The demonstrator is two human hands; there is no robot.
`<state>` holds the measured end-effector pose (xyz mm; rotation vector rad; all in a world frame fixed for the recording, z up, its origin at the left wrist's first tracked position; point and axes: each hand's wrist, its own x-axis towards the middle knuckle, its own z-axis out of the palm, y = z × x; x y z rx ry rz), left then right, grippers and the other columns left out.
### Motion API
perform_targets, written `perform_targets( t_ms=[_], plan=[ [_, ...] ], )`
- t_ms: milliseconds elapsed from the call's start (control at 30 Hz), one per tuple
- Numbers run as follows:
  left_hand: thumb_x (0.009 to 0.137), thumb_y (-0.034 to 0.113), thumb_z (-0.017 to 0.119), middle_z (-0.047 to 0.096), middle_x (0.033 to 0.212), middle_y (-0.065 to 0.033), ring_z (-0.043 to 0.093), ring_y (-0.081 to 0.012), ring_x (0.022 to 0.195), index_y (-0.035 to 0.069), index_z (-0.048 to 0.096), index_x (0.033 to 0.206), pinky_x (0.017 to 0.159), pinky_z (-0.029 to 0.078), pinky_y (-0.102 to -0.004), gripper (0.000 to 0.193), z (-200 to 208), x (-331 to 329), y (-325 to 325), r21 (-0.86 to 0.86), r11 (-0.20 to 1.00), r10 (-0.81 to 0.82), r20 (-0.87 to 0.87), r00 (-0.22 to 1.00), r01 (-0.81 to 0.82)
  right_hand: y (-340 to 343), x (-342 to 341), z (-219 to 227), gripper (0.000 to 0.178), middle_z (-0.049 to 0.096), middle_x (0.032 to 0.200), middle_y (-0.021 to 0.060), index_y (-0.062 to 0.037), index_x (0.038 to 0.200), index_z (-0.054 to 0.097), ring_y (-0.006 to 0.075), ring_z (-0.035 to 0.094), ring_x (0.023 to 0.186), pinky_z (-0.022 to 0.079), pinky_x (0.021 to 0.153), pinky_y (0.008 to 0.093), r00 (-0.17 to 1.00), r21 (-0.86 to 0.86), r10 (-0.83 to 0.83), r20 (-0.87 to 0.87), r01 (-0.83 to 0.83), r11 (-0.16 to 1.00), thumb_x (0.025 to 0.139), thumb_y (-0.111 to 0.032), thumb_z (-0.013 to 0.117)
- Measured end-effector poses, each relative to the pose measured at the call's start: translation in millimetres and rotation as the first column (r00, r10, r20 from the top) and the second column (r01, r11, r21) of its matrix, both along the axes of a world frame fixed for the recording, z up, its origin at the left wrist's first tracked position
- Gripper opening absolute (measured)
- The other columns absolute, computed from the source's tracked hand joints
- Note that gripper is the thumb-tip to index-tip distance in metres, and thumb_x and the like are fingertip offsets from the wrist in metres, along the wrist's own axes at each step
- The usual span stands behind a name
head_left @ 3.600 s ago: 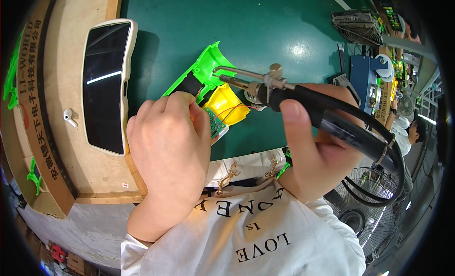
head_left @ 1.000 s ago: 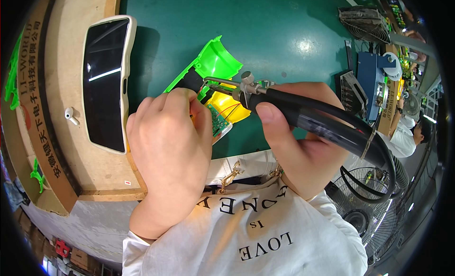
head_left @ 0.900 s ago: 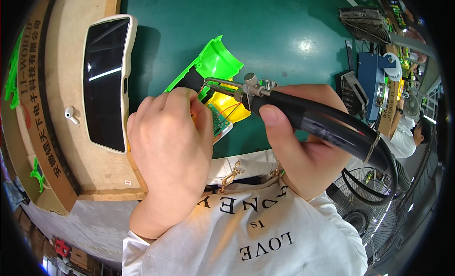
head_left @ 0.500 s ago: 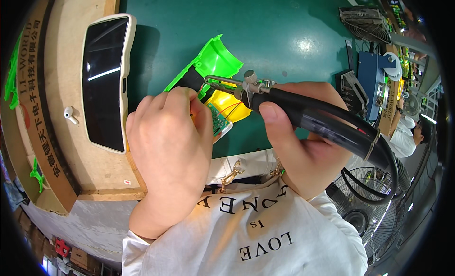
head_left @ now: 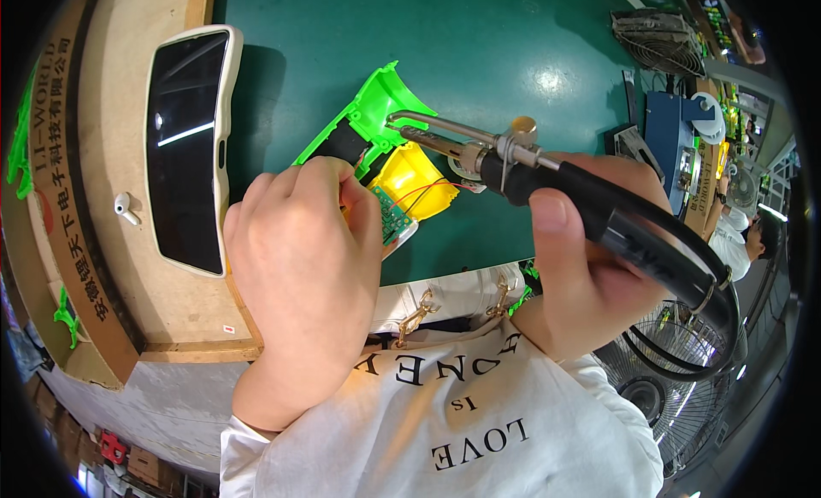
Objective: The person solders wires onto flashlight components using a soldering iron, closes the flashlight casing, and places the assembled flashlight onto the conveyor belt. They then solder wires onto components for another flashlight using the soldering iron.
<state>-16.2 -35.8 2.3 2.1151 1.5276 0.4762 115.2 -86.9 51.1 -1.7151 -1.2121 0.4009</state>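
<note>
My right hand (head_left: 599, 250) grips a black-handled soldering iron (head_left: 530, 177) with a metal wire-feed tube clamped along it. Its tip is in the air just over the bright green plastic shell (head_left: 389, 100). My left hand (head_left: 304, 241) is closed at the near left of the parts, fingertips pinched; whatever they hold is hidden. Just right of those fingers a green circuit board (head_left: 392, 216) lies against a yellow plastic shell (head_left: 415, 177), with thin red and dark wires looping over it. A black block (head_left: 345, 145) sits inside the green shell.
A phone-like screen (head_left: 190, 147) in a pale case lies on the wooden board at left, beside a white earbud (head_left: 126, 208). A cardboard box (head_left: 81, 181) borders it. At right stand a blue box unit (head_left: 669, 130) and a fan (head_left: 654, 387). A person (head_left: 731, 250) is beyond.
My right hand has drawn the soldering iron back to the right, and its tip has lifted off the spot near my left fingers. My left hand has barely moved.
</note>
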Motion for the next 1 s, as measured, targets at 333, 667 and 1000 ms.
perform_targets(
  t_ms=[333, 667, 1000],
  plan=[
    [0.062, 0.004, 0.061, 0.053, 0.06, -0.0071, 0.05, -0.0235, 0.059, 0.005, 0.055, 0.064, 0.056, 0.037, -0.0346, 0.007, -2, 1, 0, 0.048, 0.999, -0.001, -0.016, 1.0, 0.002, -4, 10, -11, 0.028, 0.052, 0.055, 0.0042, 0.0063, 0.078, 0.055, 0.004, 0.039, 0.037, 0.027, 0.037, 0.016, 0.997, 0.184, -0.065, 0.053, 0.054, 0.982, 0.068, -0.018, 0.066],
    [0.067, 0.008, 0.061, 0.054, 0.063, -0.0065, 0.05, -0.0227, 0.061, 0.005, 0.057, 0.072, 0.057, 0.036, -0.0333, 0.007, 4, -3, -3, 0.047, 0.998, -0.035, -0.042, 0.999, 0.037, -26, 37, -26, 0.03, 0.055, 0.071, 0.0099, 0.0049, 0.084, 0.051, 0.009, 0.046, 0.042, 0.038, 0.041, 0.019, 0.942, 0.25, -0.127, -0.309, 0.21, 0.945, 0.072, -0.019, 0.065],
    [0.072, 0.001, 0.057, 0.054, 0.086, -0.013, 0.051, -0.0294, 0.079, -0.001, 0.055, 0.087, 0.07, 0.041, -0.0354, 0.015, 26, -21, 1, 0.125, 0.991, -0.042, -0.083, 0.996, 0.053, -32, 101, -86, 0.029, 0.041, 0.056, -0.0022, -0.0012, 0.092, 0.052, 0.0063, 0.031, 0.046, 0.024, 0.046, 0.0224, 0.382, 0.178, 0.006, -0.924, 0.416, 0.892, 0.088, -0.028, 0.043]
  ],
)
